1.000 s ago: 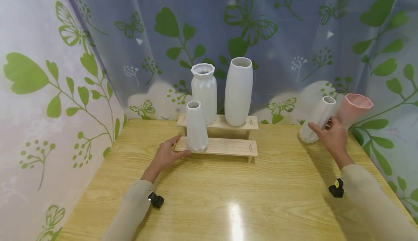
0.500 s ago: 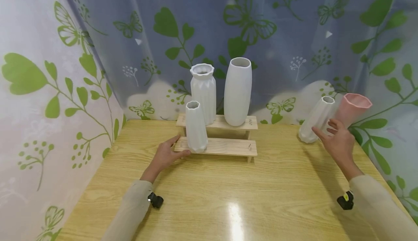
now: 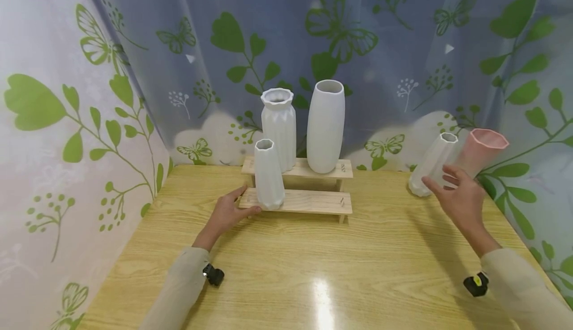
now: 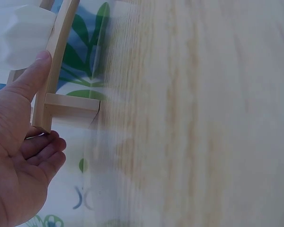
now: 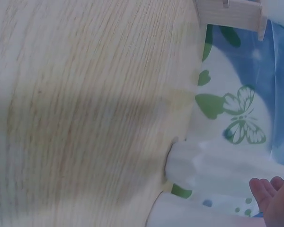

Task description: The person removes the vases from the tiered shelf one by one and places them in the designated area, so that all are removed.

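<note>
My left hand [image 3: 226, 213] holds the left end of the lower board of a two-step wooden shelf [image 3: 313, 201]. In the left wrist view the thumb lies along the board [image 4: 52, 71] and the fingers curl past its end. A slim white vase [image 3: 270, 176] stands on that lower step. My right hand [image 3: 461, 201] hovers with loose, spread fingers in front of a fluted white vase [image 3: 430, 168] and a pink flared vase [image 3: 479, 151], holding neither. In the right wrist view its fingers [image 5: 260, 194] point over the white vase [image 5: 213, 165].
On the upper step stand a ruffled-rim white vase [image 3: 279, 126] and a tall smooth white vase [image 3: 327, 126]. The wooden table [image 3: 286, 265] ends at the back against a patterned curtain [image 3: 286, 27], with another curtain side [image 3: 40, 171] along the left.
My right hand has let go of the fluted white vase and drawn back a little to the right, fingers loosening. The left hand and the vases stay where they were.
</note>
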{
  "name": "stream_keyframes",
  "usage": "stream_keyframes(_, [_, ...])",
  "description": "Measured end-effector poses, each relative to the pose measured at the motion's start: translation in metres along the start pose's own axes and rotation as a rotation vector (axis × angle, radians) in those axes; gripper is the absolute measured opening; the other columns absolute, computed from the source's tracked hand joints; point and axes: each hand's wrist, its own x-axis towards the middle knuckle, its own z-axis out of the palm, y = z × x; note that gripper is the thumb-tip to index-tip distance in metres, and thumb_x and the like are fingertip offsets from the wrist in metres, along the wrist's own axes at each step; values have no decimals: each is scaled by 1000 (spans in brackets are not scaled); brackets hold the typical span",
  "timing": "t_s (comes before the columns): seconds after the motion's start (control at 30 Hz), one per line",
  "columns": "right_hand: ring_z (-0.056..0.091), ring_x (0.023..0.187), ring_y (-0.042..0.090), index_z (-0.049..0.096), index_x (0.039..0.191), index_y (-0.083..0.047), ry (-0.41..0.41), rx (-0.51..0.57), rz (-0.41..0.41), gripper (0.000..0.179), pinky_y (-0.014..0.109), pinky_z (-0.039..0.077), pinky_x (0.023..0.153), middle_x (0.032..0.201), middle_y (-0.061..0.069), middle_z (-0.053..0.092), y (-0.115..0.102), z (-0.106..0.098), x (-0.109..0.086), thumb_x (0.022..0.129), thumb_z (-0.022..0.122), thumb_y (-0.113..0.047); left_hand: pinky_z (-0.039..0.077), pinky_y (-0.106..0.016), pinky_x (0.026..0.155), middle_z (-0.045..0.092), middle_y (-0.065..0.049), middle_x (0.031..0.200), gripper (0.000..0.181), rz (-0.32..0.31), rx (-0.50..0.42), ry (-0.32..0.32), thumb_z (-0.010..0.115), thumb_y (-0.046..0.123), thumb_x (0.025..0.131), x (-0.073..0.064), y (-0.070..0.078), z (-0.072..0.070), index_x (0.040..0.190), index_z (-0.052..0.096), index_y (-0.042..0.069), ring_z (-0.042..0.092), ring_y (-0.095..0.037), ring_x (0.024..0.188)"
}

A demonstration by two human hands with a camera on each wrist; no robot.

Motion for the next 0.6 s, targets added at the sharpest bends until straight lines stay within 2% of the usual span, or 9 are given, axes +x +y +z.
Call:
stream_keyframes(0.37, [64,117,44,60,140,0,-19,37,-71,65,12,54,82,137,21,63,-28,10,-7,90,80,-36,39,-60,112,38,-22,159,103,-4,-10,-10,82,53,82,-2,-1,0,156,37,-2,36,-43,146])
stream_keyframes(0.53, [66,114,42,63,137,-1,-27,65,-124,60,7,51,81,133,20,66,-40,16,-8,90,81,-32,39,-59,113,38,-21,160,102,-19,-3,-13,82,54,82,-1,-1,0,157,37,0,36,-43,146])
stream_keyframes(0.6, [69,112,31,64,136,-2,-28,78,-153,57,5,50,80,131,20,67,-44,20,-10,89,83,-29,39,-59,113,37,-21,160,102,-26,-3,-15,82,54,82,-2,-2,0,157,37,1,36,-43,147])
